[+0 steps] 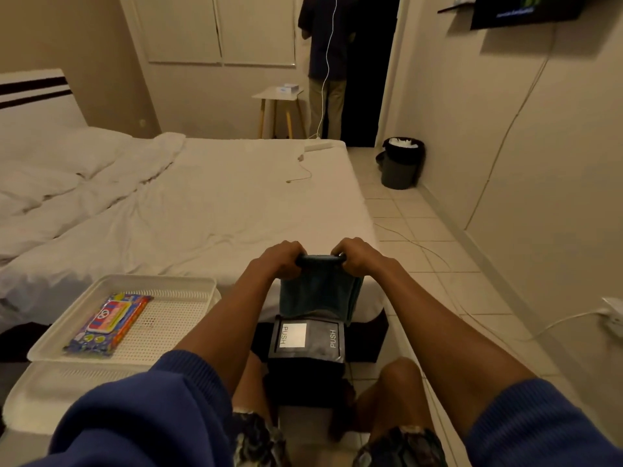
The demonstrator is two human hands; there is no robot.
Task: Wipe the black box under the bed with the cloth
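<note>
Bed (188, 197) is taking up the whole left and centre of the view, white sheet rumpled, its near right corner ending just above the hands. Tiled floor (435, 237) is running open along the bed's right side up to the right wall, with a thin white cable (418, 246) trailing across it. A dark waste bin (399, 163) is sitting in the far right corner against the wall, well apart from the hands. White perforated tray (175, 318) is resting on the bed's near left edge, just beside the left forearm, carrying a colourful wipes pack (109, 323). A small table (278, 96) is standing past the bed's far end.

Black box (308, 352) is sitting on the floor between the person's knees, at the foot of the bed's corner, its far end going under the mattress edge. Lid is showing a pale square panel and two "PUSH" marks.

Cloth (318, 294), dark teal, is hanging down in front of the mattress edge, its lower edge reaching the box's far rim. Left hand (281, 261) and right hand (357, 256) are both closing tight around the cloth's bunched top edge, knuckles up, close together.
</note>
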